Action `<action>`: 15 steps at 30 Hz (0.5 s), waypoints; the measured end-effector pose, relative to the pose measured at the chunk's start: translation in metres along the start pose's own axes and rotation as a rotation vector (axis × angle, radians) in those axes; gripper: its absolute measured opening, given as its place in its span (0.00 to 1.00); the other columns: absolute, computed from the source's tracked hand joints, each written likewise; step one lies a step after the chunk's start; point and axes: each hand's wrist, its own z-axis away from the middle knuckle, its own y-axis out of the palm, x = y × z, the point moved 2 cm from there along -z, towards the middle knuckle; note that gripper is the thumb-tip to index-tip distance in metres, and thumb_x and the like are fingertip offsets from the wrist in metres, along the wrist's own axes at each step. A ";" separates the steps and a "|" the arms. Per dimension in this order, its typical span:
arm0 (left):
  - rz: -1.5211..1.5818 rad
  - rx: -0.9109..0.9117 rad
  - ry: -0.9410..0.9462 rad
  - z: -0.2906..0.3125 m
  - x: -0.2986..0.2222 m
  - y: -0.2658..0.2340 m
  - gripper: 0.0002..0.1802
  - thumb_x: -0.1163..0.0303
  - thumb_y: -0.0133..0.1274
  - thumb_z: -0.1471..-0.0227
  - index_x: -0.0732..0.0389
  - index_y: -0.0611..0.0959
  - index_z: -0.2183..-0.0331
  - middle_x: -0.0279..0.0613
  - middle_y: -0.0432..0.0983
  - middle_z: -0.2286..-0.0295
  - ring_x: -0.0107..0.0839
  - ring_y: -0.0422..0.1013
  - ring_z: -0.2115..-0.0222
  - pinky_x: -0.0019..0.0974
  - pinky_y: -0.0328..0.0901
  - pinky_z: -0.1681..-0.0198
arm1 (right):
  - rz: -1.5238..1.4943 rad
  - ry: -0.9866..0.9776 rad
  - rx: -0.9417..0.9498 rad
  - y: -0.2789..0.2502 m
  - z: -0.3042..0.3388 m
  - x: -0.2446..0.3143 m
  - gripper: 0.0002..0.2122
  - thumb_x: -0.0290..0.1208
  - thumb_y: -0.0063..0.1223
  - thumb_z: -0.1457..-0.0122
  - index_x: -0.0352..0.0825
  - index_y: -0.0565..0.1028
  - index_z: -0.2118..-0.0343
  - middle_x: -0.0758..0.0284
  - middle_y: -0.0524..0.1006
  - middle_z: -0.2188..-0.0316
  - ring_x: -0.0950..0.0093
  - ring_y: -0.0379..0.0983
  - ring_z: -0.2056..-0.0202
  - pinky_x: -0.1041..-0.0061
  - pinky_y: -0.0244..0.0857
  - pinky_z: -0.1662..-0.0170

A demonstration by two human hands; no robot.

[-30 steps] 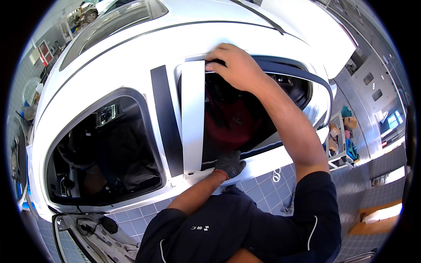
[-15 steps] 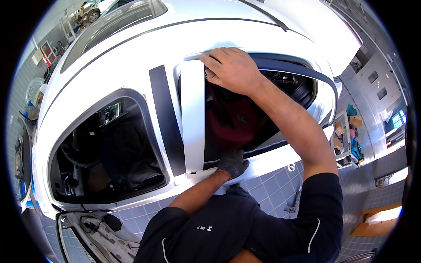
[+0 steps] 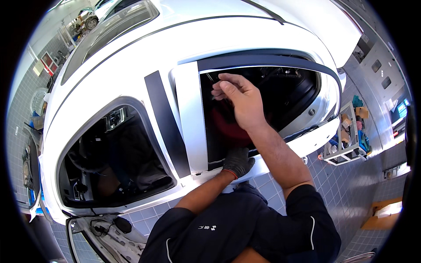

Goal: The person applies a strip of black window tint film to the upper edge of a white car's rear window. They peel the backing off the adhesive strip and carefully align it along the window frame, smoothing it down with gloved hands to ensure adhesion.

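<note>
A white car's rear door (image 3: 191, 118) is in front of me, its window frame standing slightly off the body opening. My left hand (image 3: 238, 163), in a dark glove with a red cuff, is closed over the lower window edge of this door, fingertips hidden. My bare right hand (image 3: 240, 97) is raised in front of the window opening, below the dark top trim (image 3: 263, 60). Its fingers are loosely bent and apart from the thumb, with nothing visible in them. Left of the door frame runs the black pillar strip (image 3: 166, 120).
The front window opening (image 3: 112, 158) lies left, with an opened front door (image 3: 105, 239) at lower left. On the right stands a metal cart (image 3: 346, 153) carrying boxes and small items. Blue-grey tiles (image 3: 267, 186) cover the floor below me.
My right hand has let go of the top front corner of the door's window frame and moved down, in front of the opening. My left hand stays on the lower edge.
</note>
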 end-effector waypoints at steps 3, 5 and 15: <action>0.036 -0.042 0.064 -0.003 0.008 0.016 0.21 0.54 0.60 0.48 0.60 0.83 0.59 0.54 0.81 0.62 0.52 0.77 0.60 0.54 0.70 0.54 | -0.646 0.309 -0.131 0.004 -0.002 -0.009 0.16 0.30 0.47 0.30 0.23 0.70 0.46 0.48 0.74 0.48 0.54 0.72 0.43 0.58 0.67 0.37; 0.026 -0.070 0.072 -0.004 0.011 0.022 0.19 0.55 0.60 0.49 0.60 0.84 0.61 0.54 0.81 0.64 0.53 0.78 0.62 0.54 0.71 0.56 | -0.829 0.304 -0.201 0.010 -0.004 -0.002 0.22 0.30 0.44 0.29 0.19 0.61 0.40 0.42 0.67 0.41 0.50 0.65 0.37 0.54 0.58 0.30; 0.032 -0.310 0.250 0.000 0.014 0.028 0.16 0.58 0.58 0.47 0.58 0.85 0.62 0.53 0.82 0.65 0.54 0.78 0.64 0.54 0.72 0.59 | -1.060 0.321 -0.178 0.021 0.009 0.017 0.26 0.30 0.38 0.30 0.15 0.52 0.36 0.39 0.57 0.36 0.47 0.53 0.31 0.52 0.48 0.26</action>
